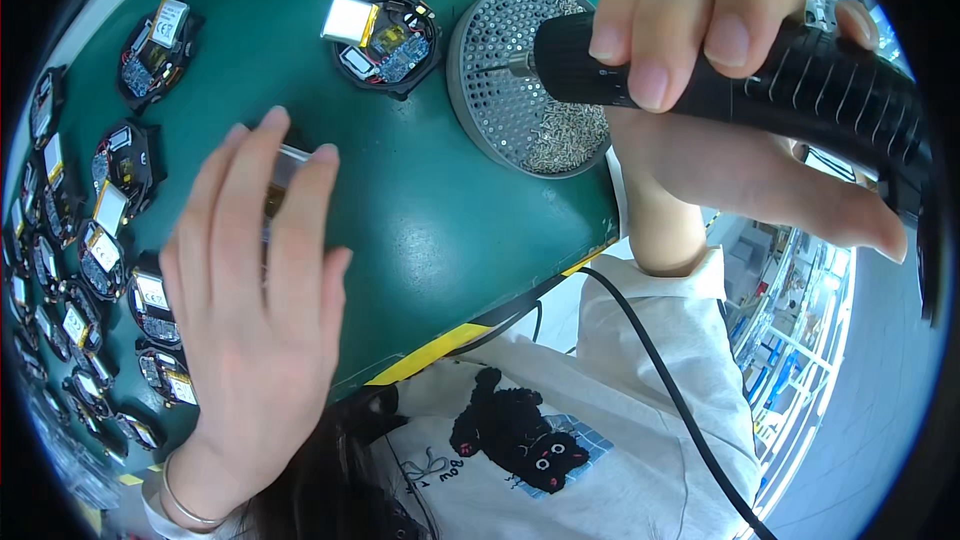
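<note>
My right hand (700, 50) is wrapped round a black electric screwdriver (590, 60). Its thin bit (500, 68) points left, over a round grey screw tray (460, 90) with a perforated plate. Small silver screws (568, 138) are heaped along the tray's right side. To the left, my left hand (250, 260) lies over a small device (284, 175), fingers bent around it and largely covering it. Only a pale edge and a dark brownish part show between the fingers. Just beyond stands an opened round black housing (395, 50) with a circuit board and a silver battery.
Many similar opened housings (128, 165) crowd the left side of the green work mat (420, 240), with more along the far edge. A black cable (650, 340) runs past my right sleeve. Yellow tape (430, 352) marks the near table edge. Shelving (790, 340) stands at right.
</note>
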The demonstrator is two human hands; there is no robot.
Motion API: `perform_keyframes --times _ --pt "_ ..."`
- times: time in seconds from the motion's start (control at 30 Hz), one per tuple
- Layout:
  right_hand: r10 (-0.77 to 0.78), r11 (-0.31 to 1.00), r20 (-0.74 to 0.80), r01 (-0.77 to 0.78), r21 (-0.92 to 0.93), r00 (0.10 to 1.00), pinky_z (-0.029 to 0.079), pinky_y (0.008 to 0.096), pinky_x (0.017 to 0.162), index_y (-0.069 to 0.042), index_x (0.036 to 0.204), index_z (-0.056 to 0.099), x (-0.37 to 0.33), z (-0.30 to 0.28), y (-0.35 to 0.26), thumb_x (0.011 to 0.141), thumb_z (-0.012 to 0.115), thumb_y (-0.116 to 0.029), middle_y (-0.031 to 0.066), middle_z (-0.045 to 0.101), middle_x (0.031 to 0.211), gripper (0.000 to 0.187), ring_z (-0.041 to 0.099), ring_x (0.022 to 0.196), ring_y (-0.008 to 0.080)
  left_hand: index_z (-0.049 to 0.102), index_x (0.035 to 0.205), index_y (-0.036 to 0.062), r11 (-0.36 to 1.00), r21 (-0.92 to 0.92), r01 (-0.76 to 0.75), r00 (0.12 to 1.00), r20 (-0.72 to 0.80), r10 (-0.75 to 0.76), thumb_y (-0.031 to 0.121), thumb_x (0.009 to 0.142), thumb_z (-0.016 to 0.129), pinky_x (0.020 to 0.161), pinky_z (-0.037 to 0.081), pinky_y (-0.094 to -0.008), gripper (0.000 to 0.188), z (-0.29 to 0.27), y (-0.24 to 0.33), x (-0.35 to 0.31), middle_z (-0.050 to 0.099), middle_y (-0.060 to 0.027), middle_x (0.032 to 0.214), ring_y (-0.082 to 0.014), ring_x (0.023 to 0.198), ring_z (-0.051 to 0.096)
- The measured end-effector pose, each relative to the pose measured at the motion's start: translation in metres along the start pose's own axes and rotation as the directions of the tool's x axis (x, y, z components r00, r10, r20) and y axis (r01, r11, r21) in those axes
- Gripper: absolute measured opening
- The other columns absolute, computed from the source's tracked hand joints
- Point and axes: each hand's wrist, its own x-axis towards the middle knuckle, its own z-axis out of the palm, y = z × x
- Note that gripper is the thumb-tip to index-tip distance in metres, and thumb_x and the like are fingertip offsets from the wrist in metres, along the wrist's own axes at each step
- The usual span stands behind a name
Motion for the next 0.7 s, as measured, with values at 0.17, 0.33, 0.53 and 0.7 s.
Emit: perform_keyframes --times 0.17,0.33,0.53,0.7 --pt "-0.022 0.996 -0.188 0.038 0.081 0.982 0.047 0.0316 0.065 -0.007 0.112 0.053 -0.006 0.024 0.001 0.067 0.055 -0.083 0.0065 0.056 0.084 0.088 0.056 0.073 0.0193 0.045 0.134 0.0008 0.997 -0.041 -0.071 0.996 0.052 0.073 0.007 0.075 0.063 0.092 0.04 -0.0439 0.062 0.008 0.017 0.01 0.04 -0.0168 0.137 -0.0367 0.106 0.046" --pt "-0.008 0.993 -0.237 0.035 0.11 0.971 0.047 0.031 0.065 -0.006 0.109 0.054 -0.009 0.034 0.002 0.066 0.057 -0.082 0.0063 0.056 0.083 0.087 0.056 0.072 0.019 0.05 0.126 -0.0026 0.991 -0.058 -0.117 0.993 -0.02 0.116 0.013 0.073 0.069 0.086 0.042 -0.0454 0.058 0.022 0.015 0.017 0.046 -0.0159 0.127 -0.0343 0.101 0.049" --pt "0.006 0.991 -0.267 0.03 0.128 0.964 0.047 0.0303 0.065 -0.006 0.105 0.054 -0.01 0.038 0.001 0.065 0.059 -0.081 0.006 0.056 0.081 0.085 0.057 0.07 0.0186 0.055 0.115 -0.0042 0.948 -0.165 -0.273 0.941 -0.251 0.228 0.019 0.071 0.073 0.08 0.045 -0.044 0.053 0.038 0.007 0.021 0.052 -0.0168 0.119 -0.0345 0.093 0.053" --pt "0.031 0.99 -0.31 0.013 0.141 0.95 0.048 0.0298 0.064 -0.006 0.102 0.055 -0.01 0.034 -0.001 0.065 0.061 -0.08 0.0058 0.057 0.08 0.083 0.057 0.069 0.0183 0.055 0.111 -0.0054 0.983 -0.088 -0.158 0.979 -0.146 0.144 0.024 0.067 0.075 0.077 0.046 -0.0437 0.057 0.025 0.009 0.022 0.055 -0.0176 0.115 -0.035 0.093 0.053"
